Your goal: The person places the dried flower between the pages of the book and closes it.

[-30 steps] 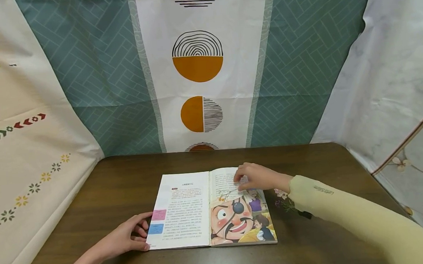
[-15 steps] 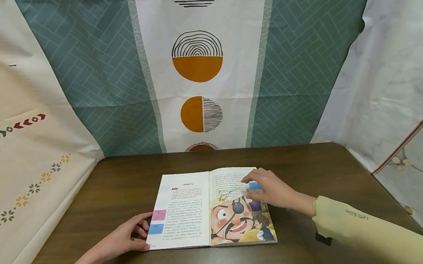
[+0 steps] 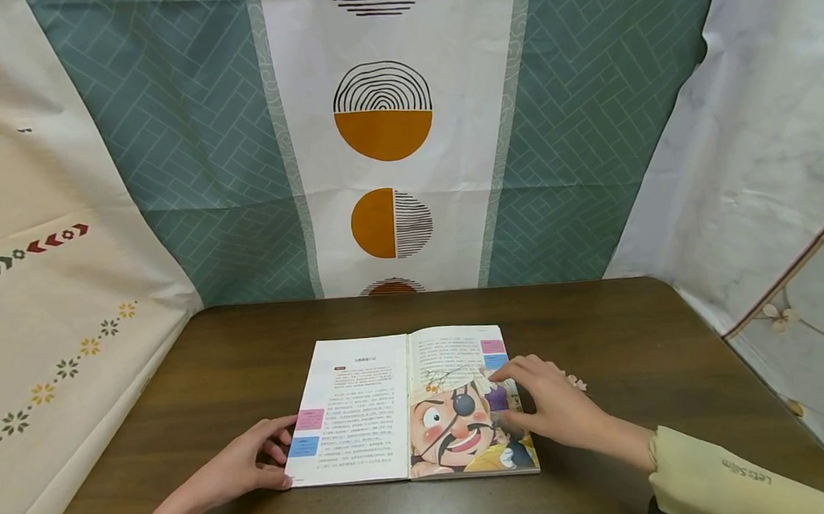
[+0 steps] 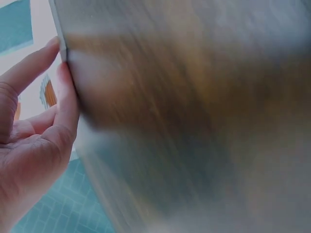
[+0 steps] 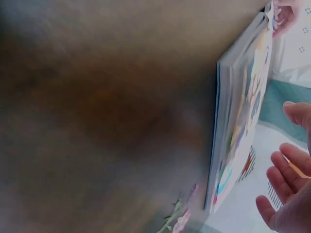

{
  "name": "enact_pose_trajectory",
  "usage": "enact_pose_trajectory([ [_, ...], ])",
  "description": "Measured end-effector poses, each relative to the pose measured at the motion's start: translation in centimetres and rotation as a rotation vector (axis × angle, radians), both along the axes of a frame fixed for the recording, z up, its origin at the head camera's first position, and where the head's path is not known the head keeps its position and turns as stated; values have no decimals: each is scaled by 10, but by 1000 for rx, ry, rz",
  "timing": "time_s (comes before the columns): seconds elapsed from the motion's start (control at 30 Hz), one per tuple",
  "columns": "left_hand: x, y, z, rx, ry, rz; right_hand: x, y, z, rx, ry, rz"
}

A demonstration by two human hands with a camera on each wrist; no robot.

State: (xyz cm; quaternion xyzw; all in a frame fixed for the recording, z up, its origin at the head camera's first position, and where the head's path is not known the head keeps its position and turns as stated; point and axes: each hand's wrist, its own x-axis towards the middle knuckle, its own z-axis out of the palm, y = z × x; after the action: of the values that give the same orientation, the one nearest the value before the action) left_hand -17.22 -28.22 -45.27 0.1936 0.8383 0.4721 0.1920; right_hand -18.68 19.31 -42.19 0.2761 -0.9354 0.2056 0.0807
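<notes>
The open book [image 3: 394,403] is lying on the counter [image 3: 576,309]. The right hand [image 3: 556,403], fingers spread, is now positioning lower over the right page, leaving the pink tab [image 3: 492,347] and blue tab [image 3: 495,361] exposed; the left hand [image 3: 239,462] is touching the left edge, pinch indeterminable.

Open bk [image 3: 366,406] laid on brown tbl [image 3: 260,358]; L edge touched by L hand [image 3: 246,462], R pg [image 3: 449,359] partly overlapped by R hand [image 3: 557,403]. Tbl backed by green/white curtain [image 3: 199,136] w/ orange circles [image 3: 385,136], flanked by pale cloths [image 3: 46,318].
</notes>
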Motion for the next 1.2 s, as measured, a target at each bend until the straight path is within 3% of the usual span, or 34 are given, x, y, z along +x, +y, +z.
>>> enact_pose_trajectory([
  [0.33,2,3,5,-45,14,30,20,8,-11,44,6,-12],
  [0.53,1,1,4,-46,-6,34,27,11,-16,68,-34,-5],
  [0.7,0,-1,4,-33,-28,22,30,12,-19,79,-72,13],
  [0.97,0,-3,3,-31,-34,-4,33,15,-22,90,-31,49],
  [1.2,-1,-1,3,-43,-50,-1,33,21,-20,58,-58,45],
])
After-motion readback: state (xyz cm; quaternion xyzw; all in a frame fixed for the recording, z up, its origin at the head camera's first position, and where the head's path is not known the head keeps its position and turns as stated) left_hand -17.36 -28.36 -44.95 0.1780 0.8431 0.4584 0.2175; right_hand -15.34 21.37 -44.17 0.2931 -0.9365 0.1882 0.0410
